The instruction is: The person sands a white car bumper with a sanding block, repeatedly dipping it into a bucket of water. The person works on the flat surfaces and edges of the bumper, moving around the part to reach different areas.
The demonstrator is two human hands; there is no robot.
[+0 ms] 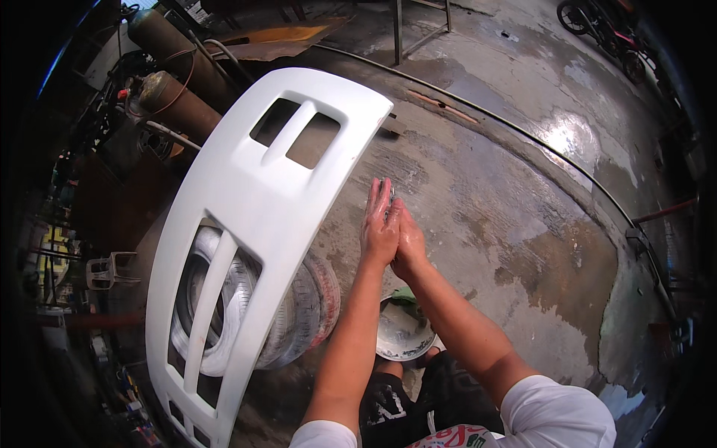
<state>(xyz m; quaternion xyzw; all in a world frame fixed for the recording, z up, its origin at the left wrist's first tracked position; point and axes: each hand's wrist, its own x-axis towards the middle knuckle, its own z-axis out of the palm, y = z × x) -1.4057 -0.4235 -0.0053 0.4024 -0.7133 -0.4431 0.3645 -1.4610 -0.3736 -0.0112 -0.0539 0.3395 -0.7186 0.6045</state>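
My left hand (379,235) and my right hand (408,239) are wet and pressed palm to palm just right of a white car bumper (224,179). Something small and dark shows between the fingertips, too hidden to identify. The bumper stands at a slant over stacked tyres (306,313) dusted white and red, which show through its openings and beside it. Below my hands, partly behind my forearms, a pale round basin (387,347) holds cloudy water, with a green piece (405,295) of cloth or pad at its far edge.
Rusty gas cylinders (179,104) and scrap stand at the left and back, with a metal sheet (299,33) and a metal frame (399,37) behind. A long pipe (538,140) crosses the wet concrete floor (508,231). A motorbike (605,37) is at the back right.
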